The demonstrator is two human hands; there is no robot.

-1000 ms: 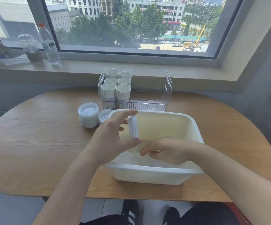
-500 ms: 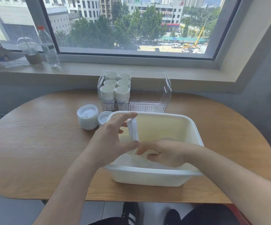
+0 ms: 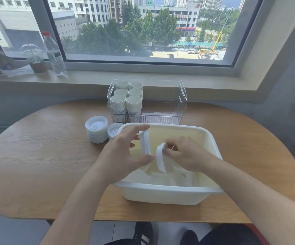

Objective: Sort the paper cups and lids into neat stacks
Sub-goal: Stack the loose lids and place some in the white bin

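Note:
Over the white plastic bin (image 3: 168, 194), my left hand (image 3: 123, 152) grips a small stack of white lids (image 3: 145, 142) on edge between thumb and fingers. My right hand (image 3: 187, 153) pinches a single white lid (image 3: 160, 159) just to the right of that stack, a small gap between them. More lids (image 3: 166, 179) lie in the bin's near end. A tall lid stack (image 3: 97, 129) and a shorter lid stack (image 3: 114, 132) stand on the table left of the bin. Several stacks of paper cups (image 3: 126, 101) fill the left part of a clear organizer (image 3: 182, 101).
The round wooden table (image 3: 37, 156) ends close to my body. On the window sill at the back left stand a water bottle (image 3: 53, 53) and a domed plastic cup (image 3: 34, 58). The organizer's right part holds nothing.
My right hand has risen out of the bin's bottom with one lid and brought it up beside the stack in my left hand. The left hand has hardly moved.

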